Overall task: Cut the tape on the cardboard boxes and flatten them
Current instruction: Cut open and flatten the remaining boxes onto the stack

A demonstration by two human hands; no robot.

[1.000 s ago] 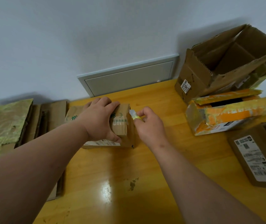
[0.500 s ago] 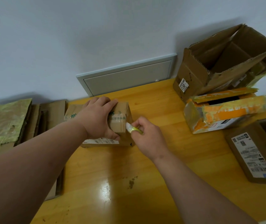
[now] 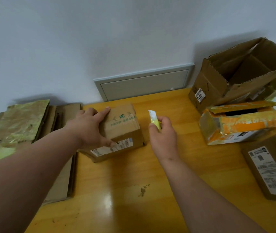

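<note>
Table (image 3: 150, 174): glossy yellow wood, scuffed. Box (image 3: 123, 125): matt brown cardboard w/ paper label. Knife (image 3: 154, 119): yellow plastic, metal blade. Stack (image 3: 21, 121): flat cardboard, shiny crinkled tape.

Green "药" on small box (image 3: 122, 121); "6190" label on open box (image 3: 207, 86)

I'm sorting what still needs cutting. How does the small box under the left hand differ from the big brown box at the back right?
The small box is closed, its top taped over green print; the big brown box gapes open, flaps up. The small box lies mid-table, held by the left hand; the big one sits untouched and tilted on other boxes. Both are brown cardboard with white labels.
</note>
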